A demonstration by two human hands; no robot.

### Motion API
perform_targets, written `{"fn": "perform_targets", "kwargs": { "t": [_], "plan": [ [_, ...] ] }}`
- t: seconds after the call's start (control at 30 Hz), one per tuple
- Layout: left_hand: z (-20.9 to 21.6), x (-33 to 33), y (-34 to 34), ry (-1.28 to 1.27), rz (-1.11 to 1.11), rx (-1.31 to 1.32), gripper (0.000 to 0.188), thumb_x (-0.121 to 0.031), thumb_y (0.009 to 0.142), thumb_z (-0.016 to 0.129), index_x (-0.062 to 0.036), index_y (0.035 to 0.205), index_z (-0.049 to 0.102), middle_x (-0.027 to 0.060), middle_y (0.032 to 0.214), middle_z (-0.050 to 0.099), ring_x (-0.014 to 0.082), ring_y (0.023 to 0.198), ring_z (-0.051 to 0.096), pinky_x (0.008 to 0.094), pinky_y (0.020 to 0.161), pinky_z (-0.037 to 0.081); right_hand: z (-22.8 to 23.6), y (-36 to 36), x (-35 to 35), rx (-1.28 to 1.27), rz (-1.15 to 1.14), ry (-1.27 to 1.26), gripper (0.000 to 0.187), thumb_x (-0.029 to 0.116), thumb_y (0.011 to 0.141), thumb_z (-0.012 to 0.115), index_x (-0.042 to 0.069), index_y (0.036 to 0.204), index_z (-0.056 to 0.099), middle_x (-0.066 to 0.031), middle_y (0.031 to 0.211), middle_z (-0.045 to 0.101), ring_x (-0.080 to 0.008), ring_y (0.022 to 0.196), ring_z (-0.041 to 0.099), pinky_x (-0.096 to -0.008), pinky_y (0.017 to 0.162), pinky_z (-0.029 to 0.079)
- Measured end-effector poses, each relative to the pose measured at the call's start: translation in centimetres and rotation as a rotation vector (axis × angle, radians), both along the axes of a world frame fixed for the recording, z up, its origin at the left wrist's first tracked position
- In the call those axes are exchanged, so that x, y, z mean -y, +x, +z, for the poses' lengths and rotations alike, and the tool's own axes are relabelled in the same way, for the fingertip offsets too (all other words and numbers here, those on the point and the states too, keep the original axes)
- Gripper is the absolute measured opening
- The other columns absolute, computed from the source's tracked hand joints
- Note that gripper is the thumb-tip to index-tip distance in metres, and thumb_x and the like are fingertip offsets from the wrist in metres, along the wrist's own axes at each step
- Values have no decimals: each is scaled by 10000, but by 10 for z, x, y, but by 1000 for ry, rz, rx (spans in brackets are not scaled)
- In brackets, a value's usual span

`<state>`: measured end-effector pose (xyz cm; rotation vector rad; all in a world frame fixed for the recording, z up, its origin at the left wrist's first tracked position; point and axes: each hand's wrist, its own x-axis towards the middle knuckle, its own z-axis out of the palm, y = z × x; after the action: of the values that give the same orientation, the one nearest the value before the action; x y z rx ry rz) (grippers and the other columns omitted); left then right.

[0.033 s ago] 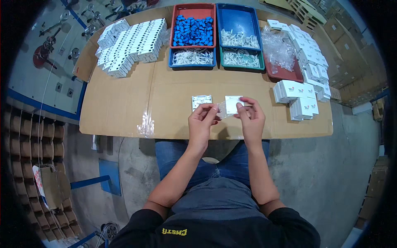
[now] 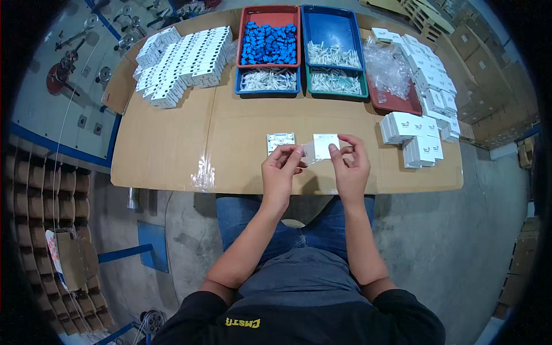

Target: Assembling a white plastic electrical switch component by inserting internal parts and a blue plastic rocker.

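Pinches a small clear bag (image 2: 309, 153) above the front of the tabletop (image 2: 167, 138) between thumb and fingers of the left hand (image 2: 279, 174), with the right hand (image 2: 352, 169) curled near the bag's other end, by a white square (image 2: 324, 144); cannot make out whether clamped on either. Looks midway through handling this one bag, with a white plate (image 2: 280, 141) lying just beyond the left hand. Already has white units (image 2: 195, 54) in rows at left and white boxes (image 2: 411, 129) stacked at right, with blue parts (image 2: 267, 46) in a red tray (image 2: 270, 9) and clear plastic (image 2: 388, 69) in a dark-red tray (image 2: 402, 106) apparently left to use.
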<state>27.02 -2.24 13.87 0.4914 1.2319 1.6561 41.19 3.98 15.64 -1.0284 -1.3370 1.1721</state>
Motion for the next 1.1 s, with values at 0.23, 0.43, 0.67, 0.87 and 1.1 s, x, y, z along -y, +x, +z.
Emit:
{"fn": "perform_targets", "kwargs": {
  "t": [0.23,0.43,0.67,0.87,1.1],
  "plan": [
    [0,2,7,47,84,-11,165,-166,1000,710,-15,1066,695,40,949,702,105,812,672,260,701,553,13,-5,12,353,186,413,168,63,860,793,34,1012,729,-77,941,662,-168,808,615,-290,678,479],
    [-8,2,9,89,46,51,180,-166,989,730,-1,1056,711,52,949,716,112,839,681,254,713,560,3,-2,9,291,322,232,197,64,861,795,18,1043,735,-81,932,712,-151,786,654,-289,684,506],
    [-13,4,8,63,41,-49,195,-184,987,734,6,1034,728,56,924,735,123,853,685,277,784,561,-15,-2,9,38,364,-67,175,50,914,762,-19,1072,736,-67,920,748,-115,822,709,-255,730,569],
    [-15,2,10,116,53,-83,178,-144,997,717,26,1049,727,52,933,733,103,862,670,259,794,550,-10,-4,10,36,363,-36,161,18,920,747,-31,1072,734,-71,946,740,-105,855,706,-240,710,590],
    [-18,2,6,130,33,-166,170,-134,999,714,31,1034,731,49,947,733,92,866,664,245,801,542,-16,-4,7,8,375,-92,161,19,924,745,-40,1073,729,-68,952,737,-109,855,705,-235,706,590]
  ]
}}
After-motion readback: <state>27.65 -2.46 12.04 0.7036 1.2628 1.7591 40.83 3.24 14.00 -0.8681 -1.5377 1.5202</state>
